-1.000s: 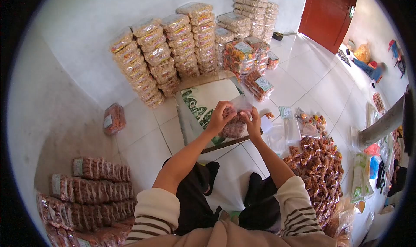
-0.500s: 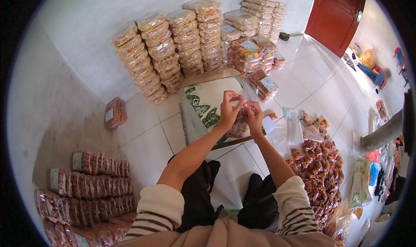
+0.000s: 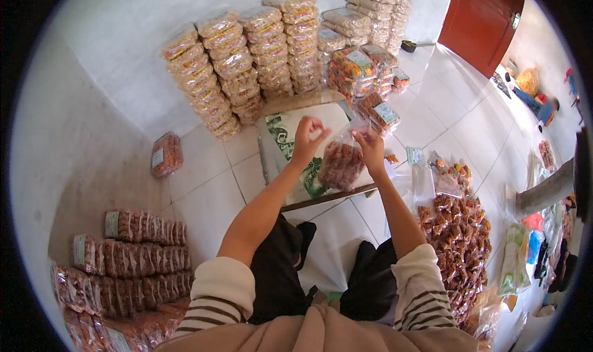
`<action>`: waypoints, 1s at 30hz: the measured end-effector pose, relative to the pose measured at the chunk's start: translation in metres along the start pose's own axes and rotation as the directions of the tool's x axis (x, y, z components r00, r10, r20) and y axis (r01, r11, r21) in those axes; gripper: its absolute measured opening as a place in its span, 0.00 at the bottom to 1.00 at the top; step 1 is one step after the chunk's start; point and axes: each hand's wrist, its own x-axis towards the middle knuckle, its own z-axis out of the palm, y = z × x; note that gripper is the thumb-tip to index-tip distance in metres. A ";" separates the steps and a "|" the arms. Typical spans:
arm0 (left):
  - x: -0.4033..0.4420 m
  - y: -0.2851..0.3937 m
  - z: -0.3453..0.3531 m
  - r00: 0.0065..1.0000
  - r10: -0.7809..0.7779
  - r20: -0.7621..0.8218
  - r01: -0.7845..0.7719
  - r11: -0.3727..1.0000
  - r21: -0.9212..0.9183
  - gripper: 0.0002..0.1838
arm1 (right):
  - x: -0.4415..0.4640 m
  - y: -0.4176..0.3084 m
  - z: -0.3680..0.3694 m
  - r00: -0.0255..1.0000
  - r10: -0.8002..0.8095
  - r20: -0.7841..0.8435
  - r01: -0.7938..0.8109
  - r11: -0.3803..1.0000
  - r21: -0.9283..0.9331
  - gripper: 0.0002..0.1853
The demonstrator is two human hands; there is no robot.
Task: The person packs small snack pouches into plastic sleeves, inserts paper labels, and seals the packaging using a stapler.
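A clear plastic bag filled with brown snack pieces (image 3: 341, 165) rests on a low table (image 3: 290, 197) with a green-and-white patterned top. My right hand (image 3: 369, 147) pinches the upper right edge of this bag between thumb and fingers. To the upper left of the bag, my left hand (image 3: 307, 143) hovers over the table, its fingers loosely curled with a gap to the thumb, and nothing shows in it. The bag's top is transparent and hard to trace between the hands.
Stacked snack packs (image 3: 225, 65) line the back wall. Labelled packs (image 3: 380, 114) sit just behind the table. Small brown packets (image 3: 457, 241) are heaped at right, beside clear plastic sheets (image 3: 422, 185). Rows of filled bags (image 3: 145, 256) stand at left. A person (image 3: 543, 110) is far right.
My left hand has moved left, away from the bag's top and my right hand. My right hand has shifted slightly right and still pinches the bag, which is now more fully visible.
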 end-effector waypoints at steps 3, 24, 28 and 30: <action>-0.017 -0.006 -0.012 0.954 0.154 0.258 -0.239 0.908 0.344 0.14 | -0.003 -0.006 0.004 0.999 -0.032 -0.021 0.033 0.999 0.034 0.08; -0.032 -0.008 0.013 0.935 -0.195 0.297 0.202 0.979 0.007 0.26 | -0.003 -0.012 0.001 0.995 -0.009 -0.095 0.025 0.985 0.168 0.07; -0.029 -0.014 0.016 0.955 -0.107 0.278 0.084 0.992 0.094 0.24 | -0.003 -0.010 0.003 0.993 -0.066 -0.096 0.087 0.967 0.240 0.08; -0.024 -0.014 0.023 0.974 -0.002 0.228 -0.002 1.000 0.019 0.23 | -0.004 -0.011 0.004 0.995 -0.035 -0.097 0.058 0.969 0.241 0.07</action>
